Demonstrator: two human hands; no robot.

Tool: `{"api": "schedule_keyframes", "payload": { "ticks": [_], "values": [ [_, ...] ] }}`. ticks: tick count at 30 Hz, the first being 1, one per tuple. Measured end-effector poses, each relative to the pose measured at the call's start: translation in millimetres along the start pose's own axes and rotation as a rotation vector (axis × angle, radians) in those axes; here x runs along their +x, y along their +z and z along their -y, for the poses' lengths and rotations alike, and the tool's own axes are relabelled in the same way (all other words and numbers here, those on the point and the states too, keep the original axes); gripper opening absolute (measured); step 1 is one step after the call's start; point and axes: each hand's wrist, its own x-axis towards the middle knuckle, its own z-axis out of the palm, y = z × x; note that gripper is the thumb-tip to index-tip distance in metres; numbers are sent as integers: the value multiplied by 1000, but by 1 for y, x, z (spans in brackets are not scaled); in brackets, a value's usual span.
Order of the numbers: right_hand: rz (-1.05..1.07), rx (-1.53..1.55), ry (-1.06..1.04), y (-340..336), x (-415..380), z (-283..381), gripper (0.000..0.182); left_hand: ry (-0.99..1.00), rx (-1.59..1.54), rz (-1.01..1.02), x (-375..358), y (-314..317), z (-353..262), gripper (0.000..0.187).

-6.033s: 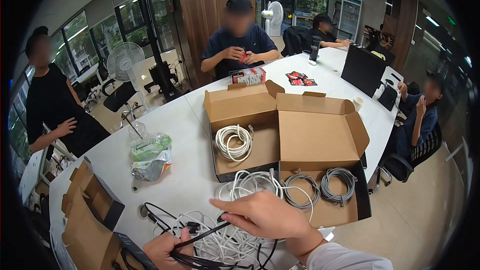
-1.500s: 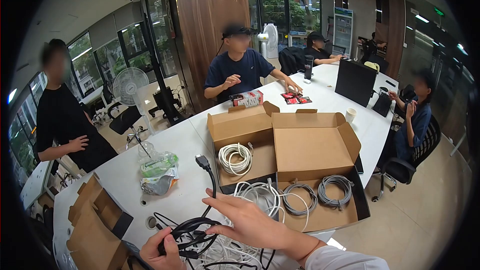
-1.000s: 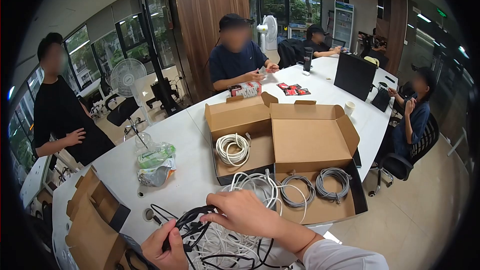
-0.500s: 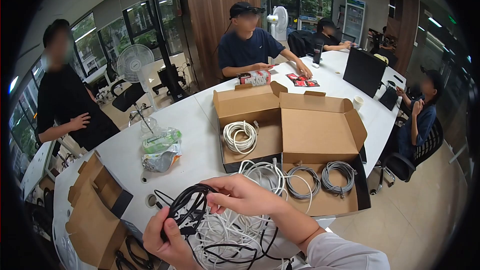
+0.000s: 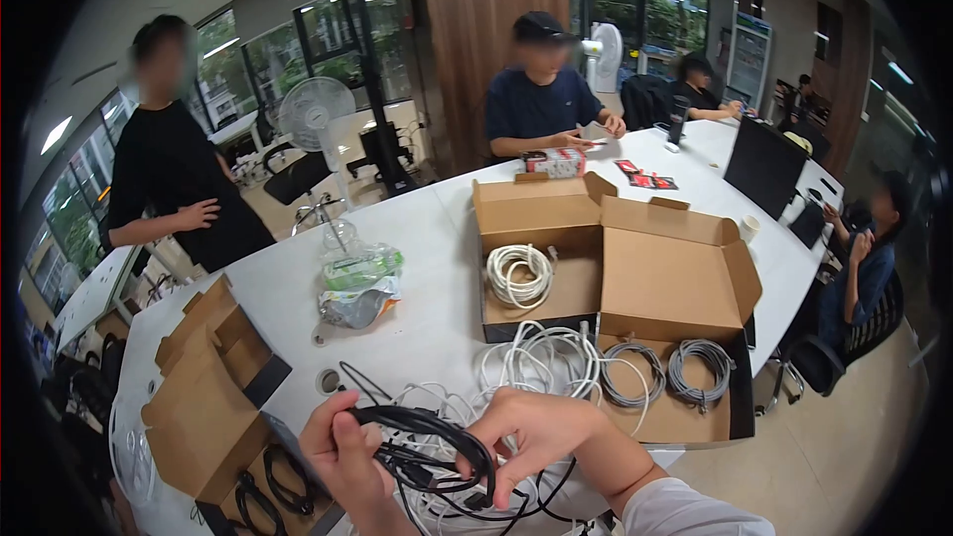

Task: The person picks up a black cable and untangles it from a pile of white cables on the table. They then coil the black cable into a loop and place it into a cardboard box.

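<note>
A coiled black cable (image 5: 432,427) stretches between my two hands at the near side of the table. My left hand (image 5: 347,457) grips its left end, with the thumb raised along the loops. Around the coil's right end the fingers of my right hand (image 5: 526,432) are closed. Beneath the hands lies a tangled heap of white cables (image 5: 511,362) with some black strands among them. Part of the heap is hidden by my hands.
An open cardboard box (image 5: 536,208) holds a white coil (image 5: 519,276). Right of it, another box (image 5: 675,258) holds two grey coils (image 5: 700,375). A left-hand box (image 5: 204,407) contains black cables (image 5: 288,481). Plastic packaging (image 5: 359,288) lies behind the hole. Several people surround the table.
The black coil has moved right and slightly down with both hands, now drawn out longer between them. The camera view has shifted left. The seated person across has lifted a hand from the red packets.
</note>
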Motion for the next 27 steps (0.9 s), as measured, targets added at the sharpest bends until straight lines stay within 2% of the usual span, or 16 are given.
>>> {"api": "schedule_keyframes", "payload": {
  "ticks": [2, 3, 7, 10, 14, 15, 20, 21, 24, 25, 27],
  "values": [
    [-115, -141, -113, 3, 2, -1, 37, -2, -18, -50, 1, 6, 0, 25],
    [-246, -103, -167, 9, 4, -6, 38, 30, 12, -66, 1, 6, 0, 25],
    [-429, -266, -5, 9, 6, 3, 36, 115, 18, -70, 0, 7, 0, 24],
    [-585, -399, 25, 12, 11, -1, 37, 99, 64, -70, -1, 12, -3, 28],
    [-736, -405, 34, 13, 15, -3, 27, 91, 125, -4, -4, 18, -4, 31],
    [-779, -483, -23, 11, 17, -10, 23, 81, 115, 34, -5, 21, -5, 30],
    [-872, -605, -17, 7, 17, -11, 20, 0, 8, 135, -7, 25, -3, 33],
    [-890, -616, -19, 8, 17, -10, 20, -67, -22, 90, -8, 25, -4, 44],
    [-925, -663, 17, 7, 18, -11, 22, -165, -26, 172, -10, 17, -2, 44],
    [-935, -679, 30, 6, 18, -13, 26, -233, -108, 157, -9, 16, -3, 51],
    [-980, -687, 3, 6, 19, -17, 33, -225, -159, 183, -11, 30, -14, 38]
  ]
}}
